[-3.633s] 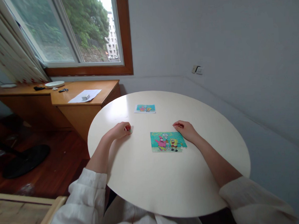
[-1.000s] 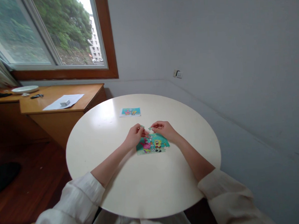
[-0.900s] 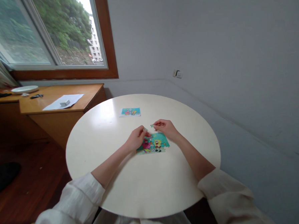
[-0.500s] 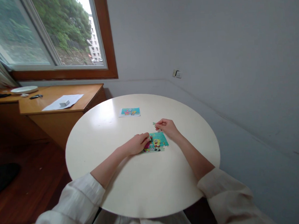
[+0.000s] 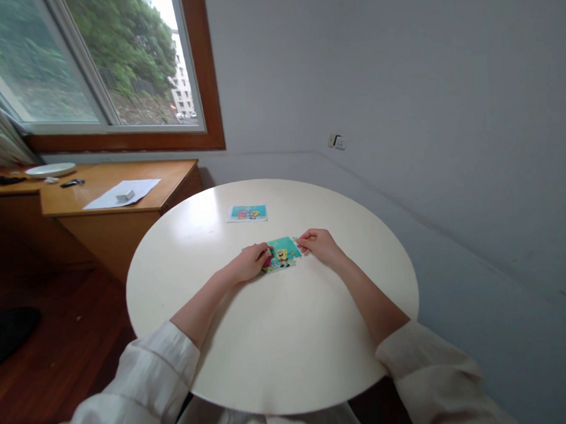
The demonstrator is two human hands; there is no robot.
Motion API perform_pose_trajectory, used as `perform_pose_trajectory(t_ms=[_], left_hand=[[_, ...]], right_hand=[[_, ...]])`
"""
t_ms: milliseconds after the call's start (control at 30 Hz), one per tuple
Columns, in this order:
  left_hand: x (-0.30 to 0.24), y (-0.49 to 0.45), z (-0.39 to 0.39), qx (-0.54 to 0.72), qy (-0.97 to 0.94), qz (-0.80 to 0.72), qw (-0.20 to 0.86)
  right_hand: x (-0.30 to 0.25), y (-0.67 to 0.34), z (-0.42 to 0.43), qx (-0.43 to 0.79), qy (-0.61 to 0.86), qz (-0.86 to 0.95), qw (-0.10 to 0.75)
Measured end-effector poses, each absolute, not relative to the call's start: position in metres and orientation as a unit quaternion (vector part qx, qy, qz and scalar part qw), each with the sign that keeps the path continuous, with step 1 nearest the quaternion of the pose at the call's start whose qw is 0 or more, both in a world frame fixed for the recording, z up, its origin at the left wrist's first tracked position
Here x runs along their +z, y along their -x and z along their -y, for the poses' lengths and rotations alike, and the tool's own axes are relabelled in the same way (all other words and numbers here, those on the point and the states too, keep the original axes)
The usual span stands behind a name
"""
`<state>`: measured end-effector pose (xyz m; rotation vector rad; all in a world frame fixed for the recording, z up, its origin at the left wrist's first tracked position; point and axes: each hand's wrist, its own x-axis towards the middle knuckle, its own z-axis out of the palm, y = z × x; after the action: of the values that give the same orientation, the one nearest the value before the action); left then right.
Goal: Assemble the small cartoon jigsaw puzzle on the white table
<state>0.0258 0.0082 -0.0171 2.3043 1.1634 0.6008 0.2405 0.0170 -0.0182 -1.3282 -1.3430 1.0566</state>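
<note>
A partly assembled jigsaw puzzle [image 5: 288, 244] with a yellow cartoon figure on teal lies flat on the round white table [image 5: 289, 338]. My left hand [image 5: 251, 262] rests over its left part and hides that side. Its fingers are closed, and what looks like a small puzzle piece [image 5: 268, 251] shows at the fingertips. My right hand [image 5: 319, 244] pinches a small pale-green puzzle piece [image 5: 295, 240] right at the puzzle's upper right edge. Whether that piece is seated cannot be made out.
A picture card [image 5: 249, 213] with the cartoon figures lies farther back on the table. To the left stands a wooden desk [image 5: 177, 179] with a paper sheet [image 5: 142, 189], a small white box [image 5: 125, 195] and a white plate [image 5: 50, 170]. A wall rises behind the table.
The puzzle has shifted left and away from me, turning slightly, together with my left hand. The piece in my right hand now meets the puzzle's right edge instead of hovering beyond it.
</note>
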Motion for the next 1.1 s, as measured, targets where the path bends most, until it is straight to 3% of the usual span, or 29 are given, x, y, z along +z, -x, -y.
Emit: perform_pose_trajectory(t_ms=[500,1100], left_hand=[[-0.0206,-0.0266,-0.0126,0.209,-0.854,-0.429,0.205],[-0.0233,-0.0265,-0.0134,0.210,-0.865,-0.408,0.203]], right_hand=[[-0.0193,-0.2403,-0.0097,0.384,0.625,0.613,0.295],[-0.0207,-0.2404,-0.0110,0.339,0.658,0.627,0.242]])
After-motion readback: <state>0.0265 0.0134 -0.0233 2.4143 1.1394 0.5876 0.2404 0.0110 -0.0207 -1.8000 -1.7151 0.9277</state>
